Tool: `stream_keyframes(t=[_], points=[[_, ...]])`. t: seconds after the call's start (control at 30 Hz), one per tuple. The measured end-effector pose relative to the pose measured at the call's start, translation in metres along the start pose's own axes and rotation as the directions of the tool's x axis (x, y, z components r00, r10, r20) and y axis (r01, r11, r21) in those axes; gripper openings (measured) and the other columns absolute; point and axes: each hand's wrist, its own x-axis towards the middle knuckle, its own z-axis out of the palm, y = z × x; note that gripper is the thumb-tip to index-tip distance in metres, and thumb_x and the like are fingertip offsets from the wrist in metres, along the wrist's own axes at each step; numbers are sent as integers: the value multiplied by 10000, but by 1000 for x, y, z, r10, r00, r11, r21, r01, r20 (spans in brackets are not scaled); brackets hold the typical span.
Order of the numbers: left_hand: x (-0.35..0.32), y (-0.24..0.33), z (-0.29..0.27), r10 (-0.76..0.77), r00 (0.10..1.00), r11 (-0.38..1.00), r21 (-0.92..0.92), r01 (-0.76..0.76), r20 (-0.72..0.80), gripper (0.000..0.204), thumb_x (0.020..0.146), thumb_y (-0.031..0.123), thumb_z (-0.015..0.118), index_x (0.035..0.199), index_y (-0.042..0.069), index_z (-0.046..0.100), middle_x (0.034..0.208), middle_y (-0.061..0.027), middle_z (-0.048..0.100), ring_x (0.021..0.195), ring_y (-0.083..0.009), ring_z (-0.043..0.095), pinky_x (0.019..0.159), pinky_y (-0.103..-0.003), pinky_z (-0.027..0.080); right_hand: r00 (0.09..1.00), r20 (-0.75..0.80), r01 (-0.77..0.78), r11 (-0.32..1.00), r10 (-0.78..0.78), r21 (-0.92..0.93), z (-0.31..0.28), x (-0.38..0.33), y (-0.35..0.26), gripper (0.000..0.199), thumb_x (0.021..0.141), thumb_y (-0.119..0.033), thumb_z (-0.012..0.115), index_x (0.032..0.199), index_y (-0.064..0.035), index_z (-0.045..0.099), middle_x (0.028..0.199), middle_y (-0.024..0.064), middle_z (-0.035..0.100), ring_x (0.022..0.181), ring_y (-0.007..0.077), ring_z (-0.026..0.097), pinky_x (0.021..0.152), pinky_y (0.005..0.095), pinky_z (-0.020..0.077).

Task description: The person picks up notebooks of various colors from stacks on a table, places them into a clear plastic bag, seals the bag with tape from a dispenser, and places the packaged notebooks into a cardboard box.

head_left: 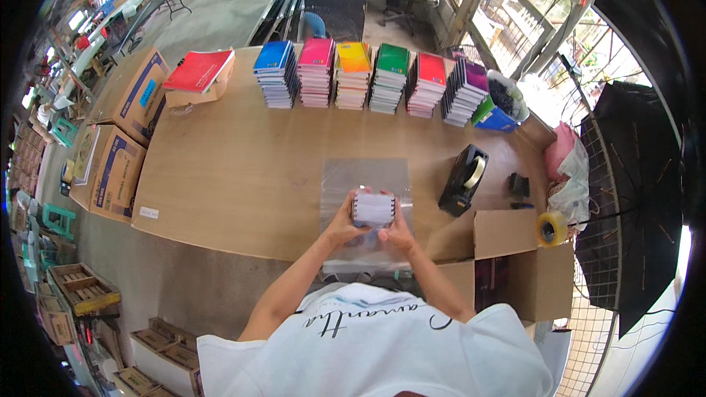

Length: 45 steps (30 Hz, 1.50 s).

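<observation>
Hands (341, 226) (398, 234) either side of white stack (373, 209)

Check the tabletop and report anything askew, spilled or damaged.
The purple-topped notebook stack at the row's right end looks askew: its edges seem staggered and it leans, though lens distortion may exaggerate that. No spill or damage is apparent.

A white stack (373, 209) hides parts of 2 hands (341, 227) (shirt (375, 353) cut off below).

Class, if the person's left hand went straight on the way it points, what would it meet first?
Probably the small white stack the left hand holds; beyond, the line seems to pass over the clear plastic sheet, though depth is unclear.
</observation>
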Motion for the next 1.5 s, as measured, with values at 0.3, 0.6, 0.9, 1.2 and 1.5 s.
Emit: stream_keyframes(t=[0.3,0.6,0.9,1.2,1.5], points=[[-39,19,6,388,894,762,624,-173,-226,742,668,308,847,1212,84,395,1191,-173,433,1183,-335,400,969,-440,362,793,602,593,109,91,-798,8,13,-169,566,708,-172,758,1221,-117,527,1125,43,636,909,268,632,787,383,480],[-12,61,-32,266,920,650,650,-393,290,632,656,220,816,1162,91,459,1279,-105,496,1243,-321,405,1055,-447,302,716,670,675,50,194,-736,-1,48,-168,481,735,-95,689,1194,-106,549,1086,78,647,837,314,634,695,406,500],[-7,57,-43,281,890,577,678,-456,359,648,681,244,801,1192,110,426,1344,-96,490,1278,-328,402,1079,-458,288,680,689,638,259,253,-725,-2,46,-161,437,725,-172,732,1127,-131,564,954,65,687,845,298,651,690,390,500],[-11,16,-21,445,891,752,505,-423,84,701,672,135,811,1220,79,378,1365,-222,380,1268,-391,394,1056,-481,338,807,511,568,-154,297,-808,32,10,-154,365,741,-182,715,1080,-157,581,821,31,679,735,236,663,664,385,454],[-21,4,41,431,857,774,604,-190,-283,734,618,96,835,1218,100,412,1285,-200,403,1224,-382,396,1024,-483,344,671,718,676,245,185,-695,14,9,-179,375,719,-55,648,1079,-154,609,864,45,665,895,212,639,820,398,398]])
